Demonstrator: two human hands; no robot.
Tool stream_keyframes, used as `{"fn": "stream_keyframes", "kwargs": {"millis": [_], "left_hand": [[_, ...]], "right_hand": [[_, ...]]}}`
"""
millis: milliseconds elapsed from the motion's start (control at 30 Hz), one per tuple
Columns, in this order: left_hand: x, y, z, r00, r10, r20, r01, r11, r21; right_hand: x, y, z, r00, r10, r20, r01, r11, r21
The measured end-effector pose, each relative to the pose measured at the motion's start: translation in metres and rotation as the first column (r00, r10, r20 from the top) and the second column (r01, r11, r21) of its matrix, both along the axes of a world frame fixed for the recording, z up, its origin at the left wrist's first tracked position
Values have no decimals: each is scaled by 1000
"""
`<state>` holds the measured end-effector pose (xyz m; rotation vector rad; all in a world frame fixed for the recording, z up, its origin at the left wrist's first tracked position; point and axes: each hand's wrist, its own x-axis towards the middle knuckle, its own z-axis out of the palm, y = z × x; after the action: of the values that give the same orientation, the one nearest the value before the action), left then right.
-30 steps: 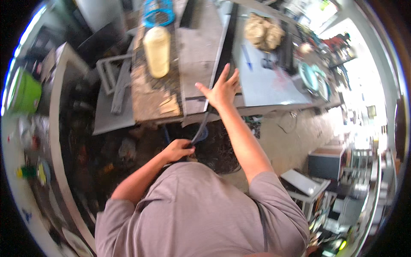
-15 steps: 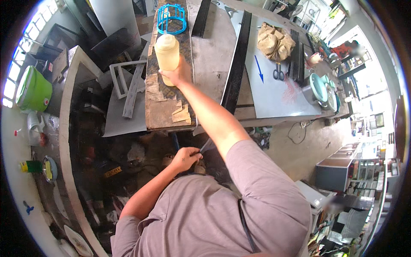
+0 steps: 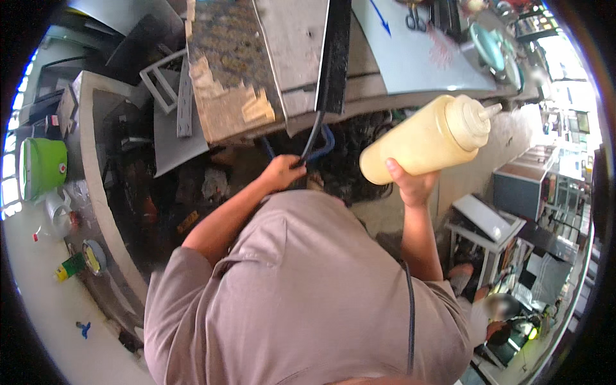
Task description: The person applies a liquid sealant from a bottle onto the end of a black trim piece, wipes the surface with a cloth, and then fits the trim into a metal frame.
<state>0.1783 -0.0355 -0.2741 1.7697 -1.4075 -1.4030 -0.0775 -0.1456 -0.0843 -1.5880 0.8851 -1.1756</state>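
Gripping one squeeze bottle (image 3: 417, 141): right hand (image 3: 416, 185), thumb on its near side, other fingers hidden, probably beneath; bottle tilted, nozzle (image 3: 491, 111) rightward, near the workbench (image 3: 289, 45) edge. Left hand (image 3: 280, 173) closed around one dark strip (image 3: 313, 136) running up to one black bar (image 3: 334, 70).

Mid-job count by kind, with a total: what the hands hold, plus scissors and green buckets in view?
Bottle, in the right hand: 1
Dark strip, in the left hand: 1
Scissors: 1
Green bucket: 1
Total: 4
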Motion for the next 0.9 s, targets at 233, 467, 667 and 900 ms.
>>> {"fn": "stream_keyframes", "kwargs": {"millis": [233,467,667,900], "left_hand": [[-30,-1,-5,892,125,-434,-56,984,170],[-57,21,-15,773,390,-500,-363,919,155],[-78,38,-46,890,430,-151,-439,898,-27],[-36,-126,28,851,514,109,-469,836,-283]], "right_hand": [[-74,40,-21,975,-9,-222,60,973,222],[-80,4,-44,829,133,-544,-116,991,65],[-78,-27,-49,791,250,-558,-272,961,45],[-91,-33,-58,851,281,-444,-263,959,104]]}}
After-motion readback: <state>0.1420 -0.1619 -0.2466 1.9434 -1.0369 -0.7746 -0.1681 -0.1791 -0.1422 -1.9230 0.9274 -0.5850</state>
